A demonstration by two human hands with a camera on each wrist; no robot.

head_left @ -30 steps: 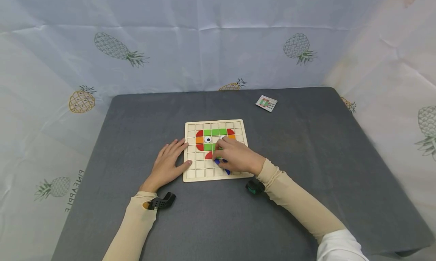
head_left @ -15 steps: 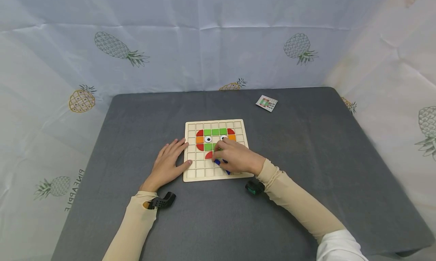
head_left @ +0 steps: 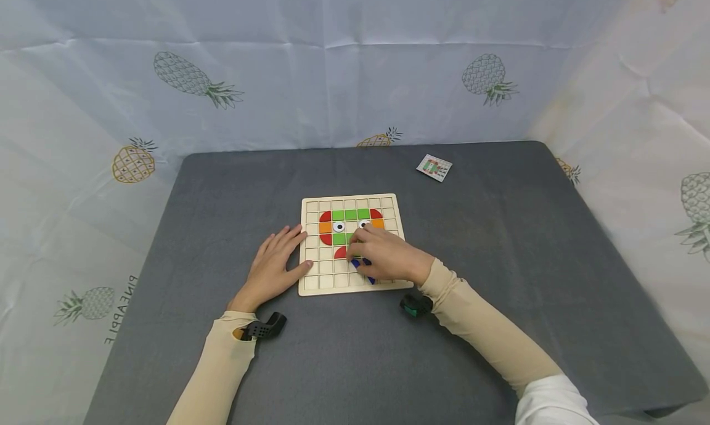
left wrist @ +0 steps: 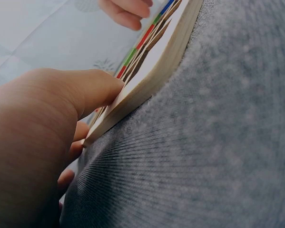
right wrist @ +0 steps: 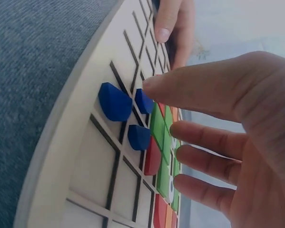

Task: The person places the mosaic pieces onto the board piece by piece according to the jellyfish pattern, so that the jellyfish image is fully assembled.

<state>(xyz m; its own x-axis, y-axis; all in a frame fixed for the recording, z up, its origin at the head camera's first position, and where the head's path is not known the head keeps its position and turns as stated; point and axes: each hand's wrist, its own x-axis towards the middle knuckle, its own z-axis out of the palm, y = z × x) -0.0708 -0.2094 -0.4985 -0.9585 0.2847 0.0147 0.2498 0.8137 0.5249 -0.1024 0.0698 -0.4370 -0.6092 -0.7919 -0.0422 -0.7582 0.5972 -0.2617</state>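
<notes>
A square wooden grid board (head_left: 327, 281) lies on the table, bearing flat coloured tiles. Among them are red corner tiles (head_left: 325, 217), green squares (head_left: 350, 215), orange tiles and two eye tiles (head_left: 339, 226). My left hand (head_left: 275, 268) lies at the board's left edge, fingers extended, thumb (left wrist: 102, 88) on the rim. Over the lower right part hovers my right hand (head_left: 388, 252); its thumb and a partly hidden finger pinch a blue tile (right wrist: 143, 101) with a curved edge. Two more blue tiles (right wrist: 114, 102) sit beside it. Some tiles are hidden under the right hand.
A small picture card (head_left: 434, 167) with a coloured pattern lies at the table's back right. The dark grey tabletop (head_left: 499, 228) meets a pineapple-print cloth (head_left: 333, 92) behind. Black wrist cameras (head_left: 266, 327) are strapped below both hands.
The blue tile at the right fingertips has turned and shifted slightly to the right. My left hand stays where it was, and the board looks unmoved.
</notes>
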